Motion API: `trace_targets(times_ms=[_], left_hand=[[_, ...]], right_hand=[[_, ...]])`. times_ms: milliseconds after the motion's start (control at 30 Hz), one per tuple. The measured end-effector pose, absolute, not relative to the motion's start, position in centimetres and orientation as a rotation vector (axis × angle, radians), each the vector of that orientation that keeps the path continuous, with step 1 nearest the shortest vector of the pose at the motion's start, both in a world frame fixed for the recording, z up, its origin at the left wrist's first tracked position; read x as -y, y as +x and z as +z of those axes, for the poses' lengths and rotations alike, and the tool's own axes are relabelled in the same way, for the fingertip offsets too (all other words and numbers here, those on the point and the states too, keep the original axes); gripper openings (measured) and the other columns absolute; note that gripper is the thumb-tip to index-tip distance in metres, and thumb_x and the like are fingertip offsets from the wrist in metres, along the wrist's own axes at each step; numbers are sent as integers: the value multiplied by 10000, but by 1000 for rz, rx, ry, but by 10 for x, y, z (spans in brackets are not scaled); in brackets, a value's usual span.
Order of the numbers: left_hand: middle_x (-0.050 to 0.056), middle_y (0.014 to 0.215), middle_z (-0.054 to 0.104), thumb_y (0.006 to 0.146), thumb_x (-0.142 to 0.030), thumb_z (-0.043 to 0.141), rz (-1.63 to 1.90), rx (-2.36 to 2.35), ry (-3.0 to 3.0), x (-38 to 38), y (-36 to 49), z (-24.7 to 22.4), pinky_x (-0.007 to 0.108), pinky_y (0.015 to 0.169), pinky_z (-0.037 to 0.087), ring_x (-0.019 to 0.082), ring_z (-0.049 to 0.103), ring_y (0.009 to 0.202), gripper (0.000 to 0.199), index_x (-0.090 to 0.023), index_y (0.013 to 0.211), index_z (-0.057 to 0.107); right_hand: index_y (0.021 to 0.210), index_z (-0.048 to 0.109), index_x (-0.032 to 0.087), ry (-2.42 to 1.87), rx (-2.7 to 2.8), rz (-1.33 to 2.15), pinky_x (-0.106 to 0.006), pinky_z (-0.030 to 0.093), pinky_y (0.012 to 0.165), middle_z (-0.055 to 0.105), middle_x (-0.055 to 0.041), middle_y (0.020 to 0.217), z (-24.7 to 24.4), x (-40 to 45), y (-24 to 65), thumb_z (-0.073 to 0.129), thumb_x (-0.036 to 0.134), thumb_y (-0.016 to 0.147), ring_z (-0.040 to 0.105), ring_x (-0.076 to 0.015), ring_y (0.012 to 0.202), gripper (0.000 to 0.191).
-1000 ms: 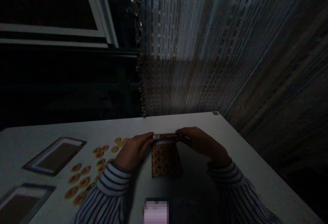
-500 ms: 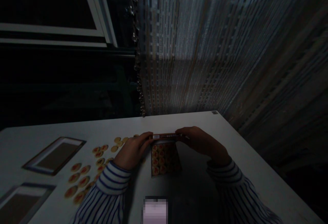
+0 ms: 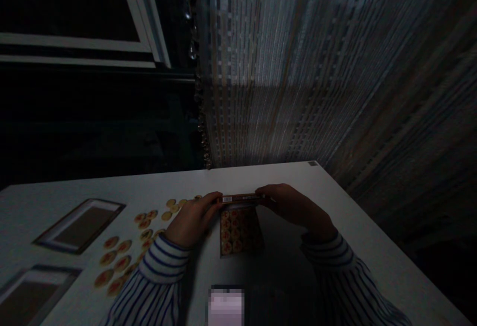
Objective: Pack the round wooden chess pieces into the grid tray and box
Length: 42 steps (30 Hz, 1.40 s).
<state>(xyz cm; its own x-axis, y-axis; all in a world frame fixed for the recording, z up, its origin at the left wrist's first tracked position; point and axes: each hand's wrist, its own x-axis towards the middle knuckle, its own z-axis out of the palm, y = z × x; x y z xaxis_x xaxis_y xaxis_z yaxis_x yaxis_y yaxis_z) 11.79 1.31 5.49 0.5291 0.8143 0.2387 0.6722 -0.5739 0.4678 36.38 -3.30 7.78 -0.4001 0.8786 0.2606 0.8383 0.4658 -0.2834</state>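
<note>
My left hand (image 3: pixel 193 219) grips the left end of a box lid (image 3: pixel 240 199), a thin reddish-brown piece with a white barcode label on its edge. My right hand (image 3: pixel 285 201) pinches the lid's right end. Just below the lid, on the near side, sits a shallow box (image 3: pixel 241 231) with Chinese chess pieces (image 3: pixel 237 245) laid in rows, red characters facing up. The right part of this box is in shadow. Whether the lid touches the box I cannot tell.
Loose chess pieces (image 3: pixel 121 263) lie scattered left of my left arm, some partly hidden by it. Two open shallow box parts (image 3: pixel 82 226) rest farther left on the white table (image 3: pixel 283 276). A string curtain (image 3: pixel 268 92) hangs behind the table; the room is dim.
</note>
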Motion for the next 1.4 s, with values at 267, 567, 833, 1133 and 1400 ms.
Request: trace_targets(times_ms=[267,567,833,1133,1400], left_hand=[[60,939,656,833,-407,337,570,-1236,2485,-11,118,60,293,713,455,196,622,798,377,-207,1099,514],[21,922,663,835,-402,324,558,-1195,2514,-11,116,63,272,736,433,180,617,818,338,-242,1047,532],[12,921,665,837,-389,327,544,-1179,2523,-10,116,66,277,718,437,182,624,790,320,-241,1027,539],[36,942,654,840,-381,322,531,-1158,2527,-11,116,63,281,719,451,184,612,831,333,-223,1055,522],[61,963,643,845,-397,299,516,-1157,2510,-6,119,66,304,748,443,201,597,875,373,-206,1095,497]], right_hand=[[971,577,177,-1393,2346,113,-272,438,702,639,-75,907,77,34,365,472,183,812,585,-164,834,190],[975,576,165,-1397,2353,130,-271,444,687,639,-80,903,77,32,364,462,184,817,589,-162,817,195],[1003,560,177,-1411,2372,188,-276,435,698,630,-78,930,81,34,363,440,189,829,579,-165,844,212],[1004,562,168,-1475,2401,182,-254,418,686,633,-82,924,82,34,362,424,237,845,581,-164,837,221],[1007,567,186,-1580,2420,191,-253,391,711,634,-70,939,83,33,361,418,269,846,572,-176,868,235]])
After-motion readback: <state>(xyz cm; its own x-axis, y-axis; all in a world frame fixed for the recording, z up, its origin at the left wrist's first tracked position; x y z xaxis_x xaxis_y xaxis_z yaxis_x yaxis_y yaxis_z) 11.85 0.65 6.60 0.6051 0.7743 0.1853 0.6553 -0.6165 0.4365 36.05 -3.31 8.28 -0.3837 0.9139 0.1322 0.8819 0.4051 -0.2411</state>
